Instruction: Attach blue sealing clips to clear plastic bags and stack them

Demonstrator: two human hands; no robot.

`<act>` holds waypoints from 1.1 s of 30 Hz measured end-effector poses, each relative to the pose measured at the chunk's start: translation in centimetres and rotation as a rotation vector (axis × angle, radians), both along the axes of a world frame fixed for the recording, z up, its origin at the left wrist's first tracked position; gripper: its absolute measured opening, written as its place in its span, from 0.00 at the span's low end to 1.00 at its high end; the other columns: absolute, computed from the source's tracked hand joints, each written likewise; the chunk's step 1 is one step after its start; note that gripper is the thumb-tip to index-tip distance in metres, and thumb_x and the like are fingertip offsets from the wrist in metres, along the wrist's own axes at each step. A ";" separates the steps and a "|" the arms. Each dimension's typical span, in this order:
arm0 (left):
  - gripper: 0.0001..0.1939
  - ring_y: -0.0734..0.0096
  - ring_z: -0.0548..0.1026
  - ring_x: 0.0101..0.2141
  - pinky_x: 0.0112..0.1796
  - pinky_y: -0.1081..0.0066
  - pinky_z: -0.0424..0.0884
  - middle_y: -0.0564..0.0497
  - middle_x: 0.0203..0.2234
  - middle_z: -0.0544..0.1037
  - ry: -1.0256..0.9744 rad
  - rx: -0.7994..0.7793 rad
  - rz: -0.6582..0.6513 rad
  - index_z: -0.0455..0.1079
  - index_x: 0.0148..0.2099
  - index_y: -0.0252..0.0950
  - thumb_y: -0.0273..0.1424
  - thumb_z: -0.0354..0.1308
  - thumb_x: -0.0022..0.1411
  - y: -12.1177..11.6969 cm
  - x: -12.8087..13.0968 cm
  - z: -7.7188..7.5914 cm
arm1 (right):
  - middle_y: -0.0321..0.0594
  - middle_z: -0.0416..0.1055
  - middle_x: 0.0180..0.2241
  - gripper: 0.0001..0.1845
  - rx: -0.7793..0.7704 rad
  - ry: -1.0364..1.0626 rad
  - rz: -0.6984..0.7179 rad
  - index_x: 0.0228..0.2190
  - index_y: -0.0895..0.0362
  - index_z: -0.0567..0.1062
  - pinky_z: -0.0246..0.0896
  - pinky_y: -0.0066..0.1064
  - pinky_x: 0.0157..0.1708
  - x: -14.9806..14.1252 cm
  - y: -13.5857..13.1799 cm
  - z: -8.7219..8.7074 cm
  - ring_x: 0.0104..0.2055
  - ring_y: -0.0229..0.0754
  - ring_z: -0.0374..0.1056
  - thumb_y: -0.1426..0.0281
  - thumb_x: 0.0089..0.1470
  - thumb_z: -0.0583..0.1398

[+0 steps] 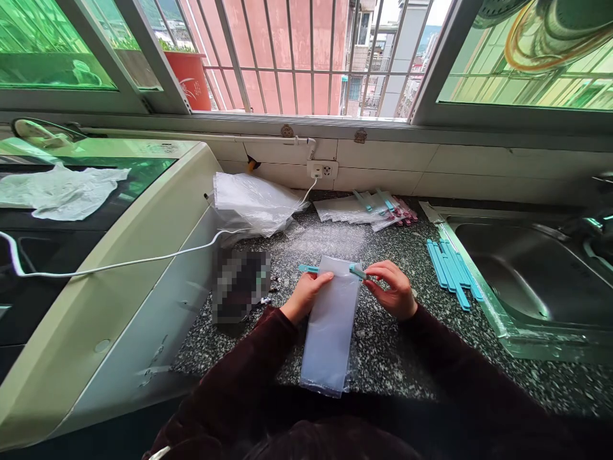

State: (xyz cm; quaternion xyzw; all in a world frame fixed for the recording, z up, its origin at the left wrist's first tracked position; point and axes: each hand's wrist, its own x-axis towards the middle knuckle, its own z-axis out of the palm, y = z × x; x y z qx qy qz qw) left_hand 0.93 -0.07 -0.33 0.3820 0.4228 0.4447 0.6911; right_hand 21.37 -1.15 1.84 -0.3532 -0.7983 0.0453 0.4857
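A long clear plastic bag (328, 326) lies at a slant in front of me. My left hand (309, 294) grips its upper left edge, thumb on top. A teal bag clip (309, 269) sticks out to the left at those fingers; the bag hides the rest of it. At the bag's upper right corner, my right hand (395, 287) pinches another teal stick, a bag clip (357, 271), between thumb and fingers. Its other end overlaps the bag's edge. Whether this clip is fastened, I cannot tell.
Several teal clips (447, 268) lie beside the steel sink (517, 268). Behind are a stack of clear bags (258, 198) and a pile of bags with teal and pink clips (378, 209). A white cable (143, 260) crosses the washing machine (158, 255). A blurred dark object (242, 287) lies left.
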 end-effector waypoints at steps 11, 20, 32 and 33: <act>0.16 0.67 0.72 0.29 0.34 0.71 0.67 0.48 0.25 0.77 0.063 0.119 -0.028 0.74 0.30 0.30 0.39 0.64 0.43 -0.3 0.3 0.6 | 0.41 0.72 0.29 0.06 0.034 -0.087 0.001 0.33 0.54 0.74 0.64 0.34 0.30 -0.3 0.1 -0.3 0.31 0.40 0.66 0.72 0.50 0.60; 0.15 0.72 0.69 0.24 0.27 0.74 0.63 0.50 0.22 0.75 0.108 0.093 -0.016 0.74 0.27 0.30 0.38 0.65 0.41 -0.4 0.3 0.3 | 0.41 0.72 0.29 0.05 -0.008 -0.127 -0.014 0.33 0.53 0.75 0.65 0.34 0.30 -0.4 0.2 -0.7 0.31 0.41 0.66 0.70 0.51 0.59; 0.16 0.72 0.69 0.25 0.28 0.74 0.63 0.50 0.22 0.75 0.091 0.077 -0.011 0.72 0.27 0.30 0.38 0.67 0.39 -0.4 0.5 0.3 | 0.41 0.71 0.29 0.06 -0.009 -0.156 -0.004 0.33 0.53 0.75 0.64 0.32 0.30 -0.4 0.5 -1.5 0.32 0.40 0.65 0.70 0.52 0.58; 0.16 0.72 0.69 0.25 0.29 0.74 0.63 0.49 0.22 0.75 0.090 0.074 -0.014 0.72 0.27 0.30 0.38 0.67 0.39 -0.4 0.5 0.3 | 0.41 0.71 0.29 0.06 -0.010 -0.155 -0.003 0.33 0.53 0.75 0.64 0.33 0.30 -0.4 0.5 -1.6 0.32 0.40 0.65 0.70 0.52 0.58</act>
